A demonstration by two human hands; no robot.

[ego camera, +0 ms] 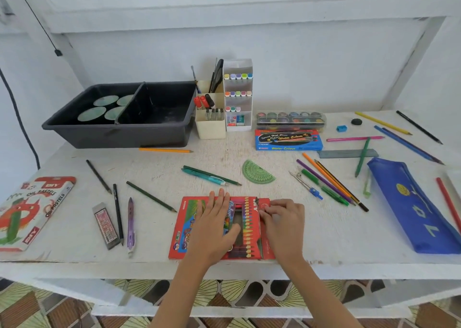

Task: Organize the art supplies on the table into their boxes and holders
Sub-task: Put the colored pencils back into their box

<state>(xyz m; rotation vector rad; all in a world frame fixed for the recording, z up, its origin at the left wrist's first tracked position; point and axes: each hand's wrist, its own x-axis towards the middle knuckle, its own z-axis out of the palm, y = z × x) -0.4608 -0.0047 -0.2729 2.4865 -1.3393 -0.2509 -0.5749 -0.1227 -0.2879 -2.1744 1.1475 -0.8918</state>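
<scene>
Two hands: your left hand (214,227) presses flat on the red pencil box (182,227); your right hand (284,222) pinches its right-end flap.
Red pencil box: flat on the table (299,247), under both hands.
Protractor (257,173): just beyond the red pencil box.
Black tub (112,128): far beyond it, leftward.

At the front middle of the tabletop (324,240) lies the crayon box (180,219). The left hand (214,230) is flat on top of it and the right hand (284,225) grips its right flap. Behind the box lies the protractor (257,171). At the back left stands the divided tub (112,133). To its right come the pen holder (210,128), then the marker rack (238,98), then the paint set (290,119), with the watercolour box (288,140) just before it. The oil pastels box (27,210) lies front left and the pencil pouch (411,210) far right.
</scene>
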